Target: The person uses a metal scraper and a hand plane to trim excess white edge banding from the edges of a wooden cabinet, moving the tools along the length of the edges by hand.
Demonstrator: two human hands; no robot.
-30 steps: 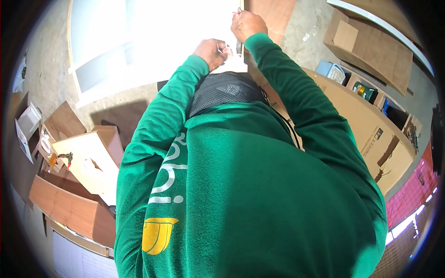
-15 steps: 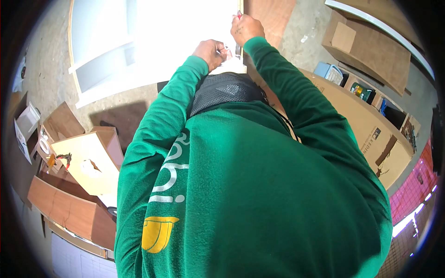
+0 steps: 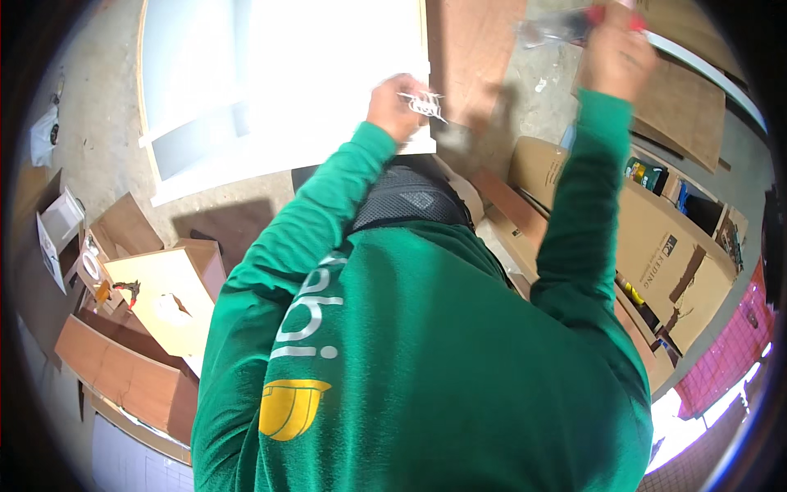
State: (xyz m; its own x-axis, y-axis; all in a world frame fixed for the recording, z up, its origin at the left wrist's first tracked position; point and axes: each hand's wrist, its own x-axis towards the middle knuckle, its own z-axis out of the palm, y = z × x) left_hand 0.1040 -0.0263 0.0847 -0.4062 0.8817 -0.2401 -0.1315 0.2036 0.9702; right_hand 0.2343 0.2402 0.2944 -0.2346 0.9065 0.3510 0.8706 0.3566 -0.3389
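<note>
- Right hand [image 3: 620, 53] swung from the big flat white board [image 3: 320, 74]'s right edge to the frame's upper right, gripping a blurry red-and-grey tool [image 3: 566, 28], maybe keeping it clear.
- Left hand [image 3: 395, 107], top centre, pinches curly thin white strips [image 3: 425, 104] over the board, probably so they don't scatter.

The concrete floor [image 3: 106, 123] shows at upper left and upper right. On it lie a white panel [image 3: 320, 74] at upper middle, washed out by glare, a brown board [image 3: 467, 57] beside its right edge, a wooden box [image 3: 680, 115] at upper right, and a carton [image 3: 684, 254] at right.
</note>
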